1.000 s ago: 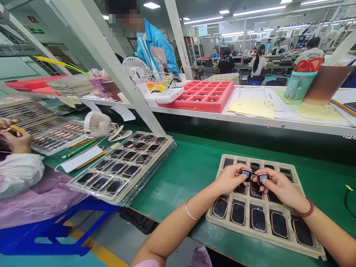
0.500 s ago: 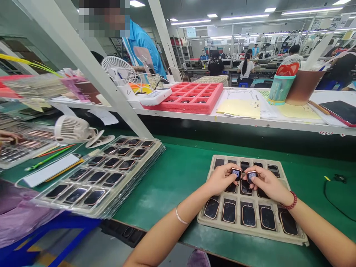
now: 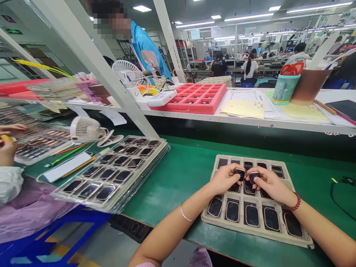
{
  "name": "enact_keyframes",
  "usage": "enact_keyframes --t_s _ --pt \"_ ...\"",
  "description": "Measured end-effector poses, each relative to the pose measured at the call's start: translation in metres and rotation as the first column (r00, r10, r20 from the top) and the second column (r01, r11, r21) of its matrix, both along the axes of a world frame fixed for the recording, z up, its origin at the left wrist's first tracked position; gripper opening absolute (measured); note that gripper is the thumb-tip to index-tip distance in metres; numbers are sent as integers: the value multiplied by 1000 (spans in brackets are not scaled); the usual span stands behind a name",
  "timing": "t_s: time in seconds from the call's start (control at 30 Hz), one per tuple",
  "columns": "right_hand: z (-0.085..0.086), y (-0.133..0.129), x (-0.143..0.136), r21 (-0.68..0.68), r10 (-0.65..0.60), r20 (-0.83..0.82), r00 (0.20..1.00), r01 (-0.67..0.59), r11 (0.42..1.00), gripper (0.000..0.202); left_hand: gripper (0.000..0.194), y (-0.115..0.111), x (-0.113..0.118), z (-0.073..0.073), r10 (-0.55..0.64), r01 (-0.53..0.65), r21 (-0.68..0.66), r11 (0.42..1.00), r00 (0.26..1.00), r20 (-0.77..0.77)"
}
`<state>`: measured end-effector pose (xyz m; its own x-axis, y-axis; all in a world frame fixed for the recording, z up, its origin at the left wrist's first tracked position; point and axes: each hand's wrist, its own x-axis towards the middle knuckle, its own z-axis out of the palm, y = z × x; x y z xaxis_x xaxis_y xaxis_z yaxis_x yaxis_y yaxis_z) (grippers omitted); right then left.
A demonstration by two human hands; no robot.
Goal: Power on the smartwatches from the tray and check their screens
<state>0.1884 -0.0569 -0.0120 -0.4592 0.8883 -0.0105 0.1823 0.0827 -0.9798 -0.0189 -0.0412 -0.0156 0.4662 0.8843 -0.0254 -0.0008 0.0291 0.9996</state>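
Held in my left hand is a smartwatch body without a strap, its dark face turned up and my thumb on it. My right hand pinches a second smartwatch close beside the first, its thumb also on the screen. Both hands are closed over a beige tray, whose compartments hold several more square watch faces, such as the dark watch in the front row. My fingers and wrists cover part of the tray's middle row.
To the left lies a stack of clear trays with watches. Near it are a small white fan and a white strip. The shelf ahead carries a red foam tray and cups. A co-worker's hand shows at far left.
The QR codes that lit both watch screens are gone; the faces now look mostly dark. My hands keep their hold. The view has shifted slightly, and more of the co-worker at left shows.
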Motion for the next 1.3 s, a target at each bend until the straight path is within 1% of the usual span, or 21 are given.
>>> enact_keyframes --t_s 0.13,0.2,0.3,0.37,0.43,0.5,0.6,0.67,0.77,0.87,1.0,1.07,1.1,1.13,1.2,1.3 --pt "-2 2 1 -20 -26 -13 1000 25 999 26 28 0 -1 -1 -13 13 3 1000 999 33" --pt "-4 1 1 17 -40 14 999 40 999 22 27 0 0 -2 13 -14 20 1000 999 42" --pt "-6 -1 0 95 -21 20 1000 19 995 31 36 0 0 -5 57 -59 64 996 998 29" --pt "-4 -2 0 74 6 19 1000 -7 997 33 37 0 0 -5 56 -55 82 995 998 -3" --pt "-2 -3 0 24 11 34 999 -12 1000 30 29 0 -1 -5 43 -41 85 996 999 -20" --pt "0 -2 0 8 -12 49 999 11 1000 26 22 -1 -2 -3 28 -25 76 997 999 -36" --pt "1 -1 1 44 -40 54 998 38 998 20 29 -2 -2 0 23 -20 53 998 998 -62" --pt "0 -1 1 62 -20 53 998 17 998 20 33 -2 -1 2 29 -28 36 999 999 -31" --pt "-2 -2 2 31 44 44 998 -45 998 27 31 -2 1 5 68 -68 26 997 997 33" --pt "-5 -3 2 7 75 34 997 -76 997 30 25 -2 2 5 81 -81 19 997 996 29" --pt "-5 -3 2 -30 84 4 996 -84 996 37 35 -1 0 2 66 -68 56 996 997 41" --pt "-3 -3 2 -30 95 9 995 -94 995 33 32 -1 -1 0 36 -39 59 997 998 45" --pt "-1 -3 2 -29 95 11 995 -95 995 29 29 -1 -2 -1 25 -27 52 998 999 39" --pt "0 -3 2 -30 88 8 996 -88 996 27 30 -1 -2 -2 19 -21 43 999 999 29" --pt "2 -2 3 -40 52 -16 999 -52 998 32 39 0 -3 -3 23 -23 25 999 1000 7" --pt "2 -2 2 -55 -3 -37 999 1 998 33 42 -1 -2 -2 37 -37 24 999 999 31"
